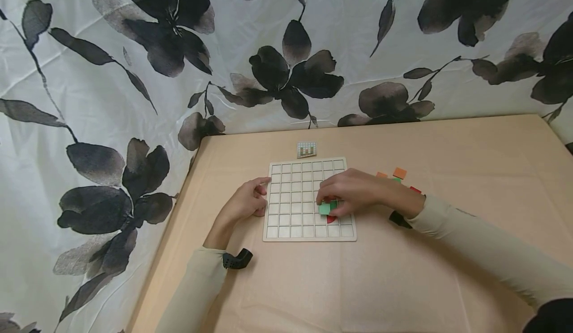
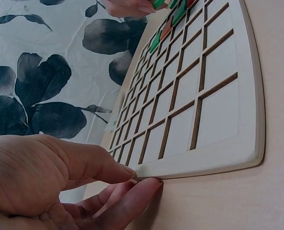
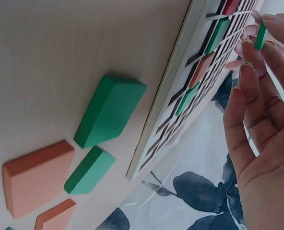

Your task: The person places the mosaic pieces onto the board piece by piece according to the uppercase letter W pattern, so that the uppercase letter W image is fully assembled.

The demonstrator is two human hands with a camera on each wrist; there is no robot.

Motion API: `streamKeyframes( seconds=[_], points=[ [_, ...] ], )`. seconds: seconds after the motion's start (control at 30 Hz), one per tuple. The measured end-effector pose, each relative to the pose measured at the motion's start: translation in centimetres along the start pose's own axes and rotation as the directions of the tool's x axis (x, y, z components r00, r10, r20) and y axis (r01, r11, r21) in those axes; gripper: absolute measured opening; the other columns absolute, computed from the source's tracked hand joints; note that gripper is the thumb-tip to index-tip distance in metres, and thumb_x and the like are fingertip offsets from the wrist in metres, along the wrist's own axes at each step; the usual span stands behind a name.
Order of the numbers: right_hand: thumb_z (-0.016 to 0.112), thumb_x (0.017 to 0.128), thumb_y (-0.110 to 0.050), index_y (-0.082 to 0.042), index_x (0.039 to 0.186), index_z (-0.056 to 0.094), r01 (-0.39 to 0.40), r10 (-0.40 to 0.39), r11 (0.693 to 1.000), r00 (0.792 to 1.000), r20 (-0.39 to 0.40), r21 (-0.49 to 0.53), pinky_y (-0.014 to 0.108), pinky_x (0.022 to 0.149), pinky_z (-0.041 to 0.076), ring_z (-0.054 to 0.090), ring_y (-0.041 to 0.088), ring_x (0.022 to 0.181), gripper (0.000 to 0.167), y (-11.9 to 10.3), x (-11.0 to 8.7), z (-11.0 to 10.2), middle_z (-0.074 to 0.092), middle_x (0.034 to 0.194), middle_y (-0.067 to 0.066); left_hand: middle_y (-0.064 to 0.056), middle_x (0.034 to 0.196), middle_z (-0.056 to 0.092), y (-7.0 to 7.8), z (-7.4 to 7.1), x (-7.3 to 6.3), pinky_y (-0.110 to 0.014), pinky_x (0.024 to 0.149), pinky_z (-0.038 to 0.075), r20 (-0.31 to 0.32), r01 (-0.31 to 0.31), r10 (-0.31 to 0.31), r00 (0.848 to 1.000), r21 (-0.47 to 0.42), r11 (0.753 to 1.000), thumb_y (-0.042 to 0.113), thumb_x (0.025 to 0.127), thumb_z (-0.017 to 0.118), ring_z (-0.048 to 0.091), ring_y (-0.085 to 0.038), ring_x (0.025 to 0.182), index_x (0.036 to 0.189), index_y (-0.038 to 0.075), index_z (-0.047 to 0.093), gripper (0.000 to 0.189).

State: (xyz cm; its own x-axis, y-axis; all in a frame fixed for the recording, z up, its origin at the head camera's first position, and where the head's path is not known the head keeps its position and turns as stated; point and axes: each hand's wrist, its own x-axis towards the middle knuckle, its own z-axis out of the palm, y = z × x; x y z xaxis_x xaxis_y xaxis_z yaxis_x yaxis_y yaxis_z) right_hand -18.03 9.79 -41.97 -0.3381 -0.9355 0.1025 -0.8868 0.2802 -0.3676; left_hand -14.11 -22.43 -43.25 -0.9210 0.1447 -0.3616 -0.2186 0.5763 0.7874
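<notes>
My right hand (image 1: 346, 189) is over the right half of a white gridded board (image 1: 297, 221), its fingers pinching a green tile (image 3: 261, 36) by the edges. Under and beside that hand, several tiles sit in the grid cells: a red tile (image 3: 230, 6), a green one (image 3: 218, 36), an orange one (image 3: 202, 68) and another green one. Along the board's left side, my left hand (image 1: 245, 199) touches the rim with its fingertips. In the left wrist view, its thumb (image 2: 99, 160) and forefinger lie nearly straight at the board's edge.
Loose tiles lie right of the board: a large green block (image 3: 108, 110), a smaller green one (image 3: 89, 170), an orange block (image 3: 39, 177) and a red one (image 1: 415, 189). A small patterned card (image 1: 306, 149) lies behind the board. Floral fabric (image 1: 250, 34) hangs beyond the table.
</notes>
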Motion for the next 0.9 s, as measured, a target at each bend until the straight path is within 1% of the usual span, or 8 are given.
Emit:
streamKeyframes(
  seconds=[0.13, 0.3, 0.43, 0.63, 0.9],
  points=[
    [0.075, 0.086, -0.028, -0.023, 0.104, 0.072, -0.009, 0.009, 1.000, 1.000, 0.021, 0.015, 0.021, 0.063, 0.042, 0.055, 0.004, 0.078, 0.019, -0.2, 0.3, 0.2, 0.064, 0.089, -0.010, -0.013, 0.106, 0.049, 0.0, 0.0, 0.0, -0.030, 0.057, 0.054, 0.003, 0.002, -0.002, 1.000, 0.000, 1.000, -0.014, 0.086, 0.059, 0.053, -0.016, 0.068, 0.152, 0.011, 0.045, 0.072],
    [0.075, 0.086, -0.029, -0.024, 0.104, 0.073, -0.021, 0.021, 1.000, 0.999, 0.045, -0.004, 0.019, 0.061, 0.041, 0.053, 0.002, 0.077, 0.019, -0.4, 0.7, 0.5, 0.063, 0.088, -0.011, -0.013, 0.106, 0.049, 0.0, 0.0, 0.0, -0.030, 0.057, 0.054, 0.007, 0.008, -0.007, 1.000, -0.007, 1.000, -0.014, 0.087, 0.059, 0.053, -0.017, 0.068, 0.152, 0.012, 0.045, 0.072],
    [0.076, 0.086, -0.031, -0.024, 0.104, 0.072, -0.015, 0.015, 1.000, 0.998, 0.058, -0.010, 0.019, 0.060, 0.041, 0.054, 0.003, 0.077, 0.020, -0.5, 1.0, 0.7, 0.063, 0.089, -0.010, -0.013, 0.106, 0.049, 0.0, 0.0, 0.1, -0.029, 0.057, 0.053, 0.010, 0.008, -0.008, 1.000, -0.013, 1.000, -0.014, 0.087, 0.059, 0.053, -0.017, 0.068, 0.152, 0.012, 0.045, 0.072],
    [0.077, 0.086, -0.032, -0.024, 0.105, 0.072, 0.001, 0.000, 1.000, 0.997, 0.083, -0.010, 0.020, 0.062, 0.043, 0.055, 0.003, 0.080, 0.021, -0.6, 1.3, 1.2, 0.064, 0.091, -0.011, -0.013, 0.107, 0.049, -0.1, 0.0, 0.0, -0.029, 0.058, 0.054, 0.012, 0.008, -0.007, 1.000, -0.020, 1.000, -0.014, 0.087, 0.058, 0.053, -0.017, 0.069, 0.153, 0.012, 0.045, 0.072],
    [0.077, 0.085, -0.031, -0.024, 0.104, 0.072, 0.016, -0.013, 0.999, 0.997, 0.077, -0.032, 0.020, 0.060, 0.042, 0.052, 0.000, 0.076, 0.021, -0.7, 1.3, 1.6, 0.061, 0.091, -0.011, -0.013, 0.107, 0.049, 0.0, 0.0, 0.0, -0.030, 0.058, 0.055, 0.007, 0.006, -0.006, 1.000, -0.023, 1.000, -0.014, 0.086, 0.058, 0.052, -0.016, 0.070, 0.152, 0.011, 0.045, 0.072]
  ],
)
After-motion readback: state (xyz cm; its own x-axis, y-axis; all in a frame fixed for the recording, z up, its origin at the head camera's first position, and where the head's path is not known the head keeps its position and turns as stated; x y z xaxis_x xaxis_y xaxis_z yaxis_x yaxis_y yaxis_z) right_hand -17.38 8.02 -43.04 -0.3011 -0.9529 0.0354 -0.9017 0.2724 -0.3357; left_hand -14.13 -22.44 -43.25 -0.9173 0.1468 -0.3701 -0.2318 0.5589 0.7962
